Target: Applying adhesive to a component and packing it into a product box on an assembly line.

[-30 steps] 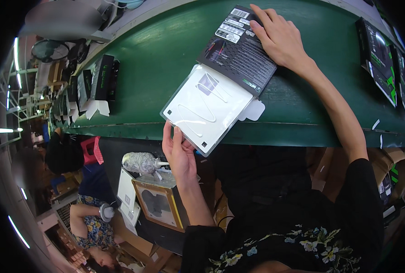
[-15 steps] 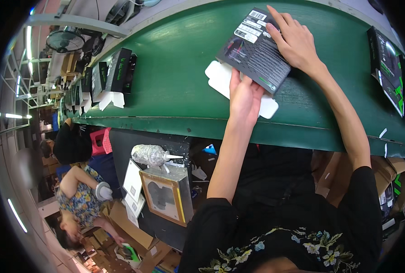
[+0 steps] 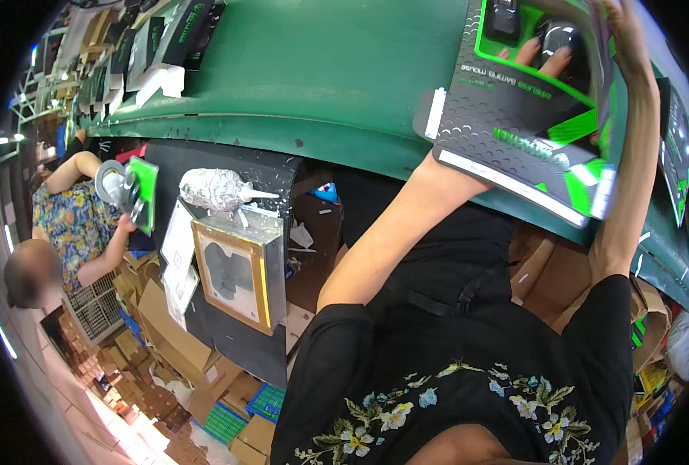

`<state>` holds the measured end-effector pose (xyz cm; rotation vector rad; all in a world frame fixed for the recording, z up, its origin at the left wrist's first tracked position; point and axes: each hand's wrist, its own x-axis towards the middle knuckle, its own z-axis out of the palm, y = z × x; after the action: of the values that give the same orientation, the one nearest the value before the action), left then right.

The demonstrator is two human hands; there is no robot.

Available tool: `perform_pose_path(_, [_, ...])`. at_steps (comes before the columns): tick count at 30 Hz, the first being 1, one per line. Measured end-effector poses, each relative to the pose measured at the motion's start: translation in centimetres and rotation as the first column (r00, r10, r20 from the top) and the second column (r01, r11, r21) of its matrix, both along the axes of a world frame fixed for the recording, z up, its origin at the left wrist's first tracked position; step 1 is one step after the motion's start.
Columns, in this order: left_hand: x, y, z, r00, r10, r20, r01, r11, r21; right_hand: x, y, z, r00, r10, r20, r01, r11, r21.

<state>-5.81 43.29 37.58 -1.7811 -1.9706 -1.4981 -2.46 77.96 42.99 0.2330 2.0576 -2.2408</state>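
A black and green mouse box is held up at the right, its windowed front facing me and its lettering upside down. Behind the window are a dark computer mouse and a small black block. My left arm passes under the near edge of the box. The fingers of my left hand show through the window, closed against the mouse; its palm is hidden. Along the far right side of the box is my right hand, bent around the edge and partly blurred. A dark flap sticks out at the box's left side.
More boxes stand on the green bench at the far left and right edge. A wrapped squeeze bottle lies above a framed panel on a black side table. To the left, a co-worker holds a green package.
The box has turned from its back to its windowed front and come nearer, to the right. My left fingers now show through its window. The view has shifted; the co-worker has raised a green package.
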Motion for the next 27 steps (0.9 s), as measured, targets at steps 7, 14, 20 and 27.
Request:
perform_pose_path(7, [-0.5, 2.2, -5.2, 0.903, 0.256, -0.345, -0.356, 0.896, -0.267, -4.5, -13.7, -4.3, 0.844, -0.484, -0.232, 0.486, 0.873, -0.051])
perform_pose_path(14, [-0.6, 5.2, -5.8, 0.904, 0.299, -0.305, -0.403, 0.833, -0.379, -1.7, -12.3, -6.0, 0.841, -0.344, -0.417, 0.291, 0.938, -0.187])
perform_pose_path(20, [-0.5, 5.6, -5.7, 0.952, 0.171, 0.253, -0.073, 0.932, -0.355, -4.0, -11.2, -3.3, 0.951, -0.279, -0.134, 0.309, 0.825, 0.473])
perform_pose_path(27, [0.0, 4.4, -8.0, 0.799, 0.104, 0.592, 0.033, 0.976, -0.217, -1.6, -21.8, -3.1, 0.976, 0.157, -0.153, 0.123, 0.183, 0.975])
